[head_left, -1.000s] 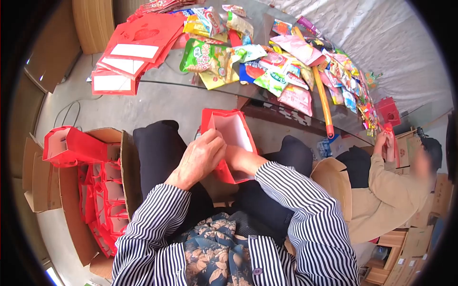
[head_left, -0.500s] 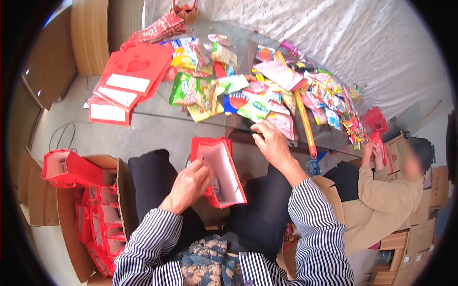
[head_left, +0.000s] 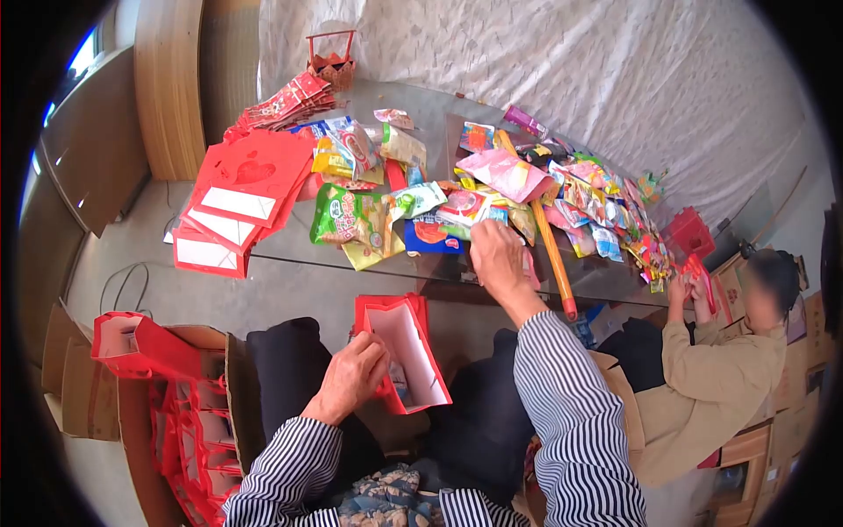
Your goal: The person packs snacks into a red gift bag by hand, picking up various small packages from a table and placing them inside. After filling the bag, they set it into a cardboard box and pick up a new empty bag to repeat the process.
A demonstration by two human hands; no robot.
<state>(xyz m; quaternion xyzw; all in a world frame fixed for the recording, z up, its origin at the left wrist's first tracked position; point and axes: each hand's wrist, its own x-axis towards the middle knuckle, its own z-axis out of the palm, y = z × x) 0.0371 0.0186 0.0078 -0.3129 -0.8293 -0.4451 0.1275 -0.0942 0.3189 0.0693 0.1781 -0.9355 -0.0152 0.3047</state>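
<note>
My left hand [head_left: 353, 378] is closed on the left rim of a red paper gift bag [head_left: 420, 351], which stands open at my knees. The bag's white inside shows, with a small packet [head_left: 398, 382] low in it. My right hand [head_left: 502, 263] is at the table's near edge, fingers curled down into the snack packets. What it grips is mostly hidden beneath it, seemingly a packet. Close by lie a blue packet [head_left: 435, 237], a green snack bag [head_left: 335, 213], a pink packet [head_left: 507, 176] and a long yellow tube [head_left: 551, 250].
Flat red gift bags [head_left: 250, 180] are stacked on the table's left. On my left, a cardboard box [head_left: 230, 395] holds several red bags, with another red bag [head_left: 145, 345] on top. To the right sits a co-worker [head_left: 724, 360] holding something red.
My right hand has moved forward onto the packets, and the green-and-white packet that lay there is no longer visible. My left hand stays on the bag. The view has tilted up.
</note>
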